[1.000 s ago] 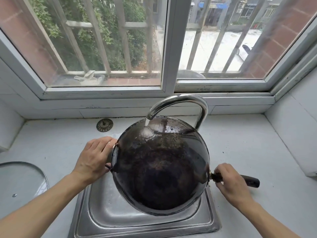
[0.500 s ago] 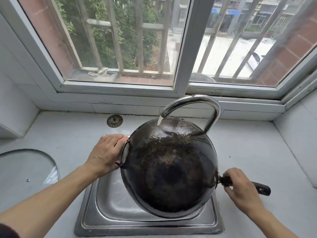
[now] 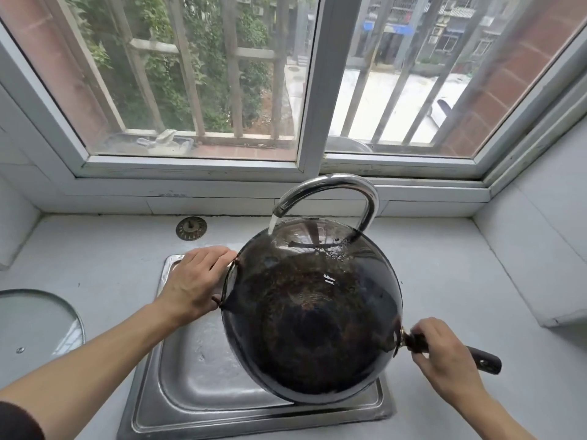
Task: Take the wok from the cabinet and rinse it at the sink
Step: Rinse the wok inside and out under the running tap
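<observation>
1. Wok (image 3: 313,315): dark, round-bottomed, held upside down and tilted above the sink (image 3: 203,385), its blackened underside facing the camera. Its 12 o'clock edge sat under the faucet (image 3: 330,192), where a stream of water (image 3: 272,226) struck the shell.
2. Left hand (image 3: 193,282): closed around the small loop grip at the wok's 9 o'clock rim; fingertips were hidden behind the rim.
3. Right hand (image 3: 444,357): wrapped around the long handle (image 3: 482,360) at 4 o'clock, close to the joint with the bowl; the handle's free end stuck out past the hand.
4. Handling, judged: rigid metal, probably fairly heavy and lopsided, its wet surface likely slippery. The two grips suited best; the bare shell offered poor purchase.
5. Surroundings: pale counter (image 3: 104,265), with a glass lid (image 3: 38,325) at 8 o'clock of the sink and a drain strainer (image 3: 191,228) at 11 o'clock.
</observation>
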The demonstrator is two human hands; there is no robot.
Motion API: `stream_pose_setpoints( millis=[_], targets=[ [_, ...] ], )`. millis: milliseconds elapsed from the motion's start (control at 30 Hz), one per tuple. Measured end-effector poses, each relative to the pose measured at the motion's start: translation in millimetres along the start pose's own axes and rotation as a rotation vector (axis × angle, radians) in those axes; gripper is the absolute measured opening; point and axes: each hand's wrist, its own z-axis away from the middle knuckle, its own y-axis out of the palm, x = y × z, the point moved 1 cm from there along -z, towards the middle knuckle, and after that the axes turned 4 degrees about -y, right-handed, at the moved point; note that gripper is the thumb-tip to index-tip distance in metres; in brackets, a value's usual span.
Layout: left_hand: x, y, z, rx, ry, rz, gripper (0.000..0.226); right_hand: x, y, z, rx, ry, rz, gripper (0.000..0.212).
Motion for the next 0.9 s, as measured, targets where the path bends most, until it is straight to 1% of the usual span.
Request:
stream_pose_setpoints(
  millis=[233, 433, 500, 600, 667, 767, 900],
  targets=[
    [10, -5, 17, 0.009, -0.028, 0.013, 0.102, 13, -1, -10, -0.007, -0.027, -0.002, 0.048],
    [36, -16, 53, 0.023, -0.095, 0.032, 0.104, 42, 13, -29, 0.022, -0.126, -0.033, 0.05],
    [39, -15, 57, 0.017, -0.077, 0.047, 0.105, 43, 13, -33, 0.021, -0.14, -0.038, 0.05],
    [47, -12, 64, 0.035, -0.08, 0.109, 0.107, 47, 12, -36, 0.028, -0.162, -0.054, 0.048],
    [51, -11, 72, 0.045, -0.138, 0.173, 0.107, 49, 13, -38, 0.033, -0.178, -0.072, 0.046],
    [52, -15, 89, 0.081, -0.23, 0.265, 0.094, 55, 17, -43, 0.036, -0.194, -0.101, 0.045],
    [61, -20, 110, 0.257, -0.315, 0.464, 0.071, 58, 19, -45, 0.033, -0.218, -0.113, 0.045]
  ],
)
